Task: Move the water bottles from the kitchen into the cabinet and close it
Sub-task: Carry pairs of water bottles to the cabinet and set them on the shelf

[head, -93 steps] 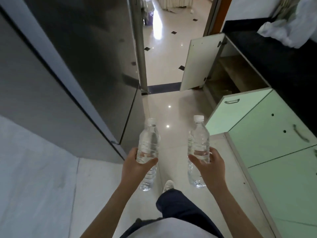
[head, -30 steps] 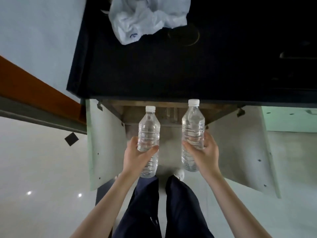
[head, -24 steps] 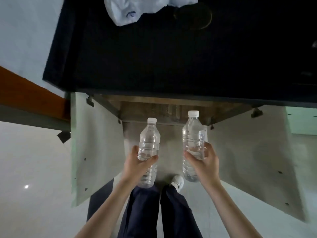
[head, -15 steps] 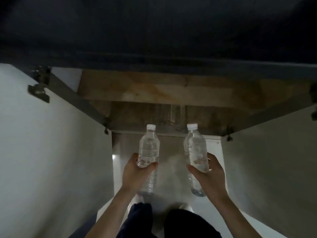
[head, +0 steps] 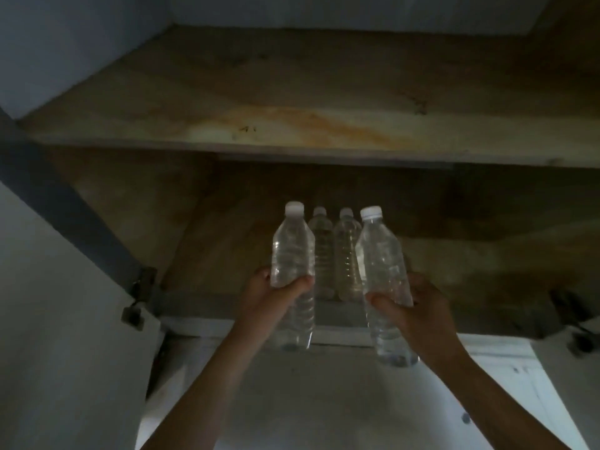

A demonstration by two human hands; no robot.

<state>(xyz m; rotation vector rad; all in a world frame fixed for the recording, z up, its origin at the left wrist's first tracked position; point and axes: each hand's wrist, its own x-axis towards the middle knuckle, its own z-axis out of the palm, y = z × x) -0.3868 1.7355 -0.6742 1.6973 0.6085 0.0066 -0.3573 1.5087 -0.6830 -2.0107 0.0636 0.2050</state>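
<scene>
My left hand (head: 274, 295) grips a clear water bottle (head: 293, 251) with a white cap, held upright in front of the open cabinet's lower compartment (head: 227, 241). My right hand (head: 418, 306) holds a second clear water bottle (head: 381, 264), tilted slightly left. Both bottles hang just outside the cabinet's front edge. Two more water bottles (head: 334, 251) stand side by side inside on the wooden lower floor, directly behind and between the held ones.
A wooden shelf (head: 292, 118) splits the cabinet, its stained front edge above the bottles. The open left door (head: 58, 303) and its hinge (head: 136, 303) flank the opening; the right door (head: 578, 368) is partly in view. Pale floor (head: 324, 401) lies below.
My view has dropped low and close to the cabinet opening. Both hands have carried their bottles forward to the lower compartment's front edge, and the two stored bottles are now plainly visible.
</scene>
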